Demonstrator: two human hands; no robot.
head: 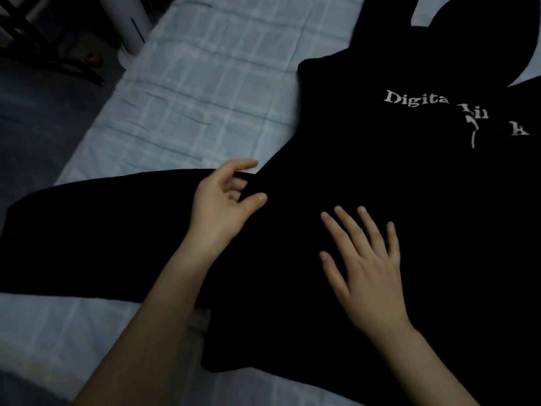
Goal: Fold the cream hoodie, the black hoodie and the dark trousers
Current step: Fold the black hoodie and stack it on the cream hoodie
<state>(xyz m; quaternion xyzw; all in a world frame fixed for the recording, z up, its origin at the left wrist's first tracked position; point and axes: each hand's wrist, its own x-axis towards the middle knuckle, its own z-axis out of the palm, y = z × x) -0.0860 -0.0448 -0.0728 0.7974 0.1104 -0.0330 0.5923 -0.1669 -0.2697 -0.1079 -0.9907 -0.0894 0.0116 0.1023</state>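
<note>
The black hoodie (380,171) lies spread flat on the bed, white lettering on its chest at the right. One sleeve (87,235) stretches out to the left. My left hand (225,200) is at the sleeve's shoulder seam, thumb and curled fingers pinching a fold of the black cloth. My right hand (363,265) lies flat on the hoodie's body, fingers spread and straight, pressing the fabric down. The cream hoodie and the dark trousers are not in view.
A pale blue checked bedsheet (210,83) covers the bed under the hoodie. Its left edge drops to a dark floor (38,118). A white cylindrical appliance (128,27) and dark furniture legs (35,39) stand at the top left.
</note>
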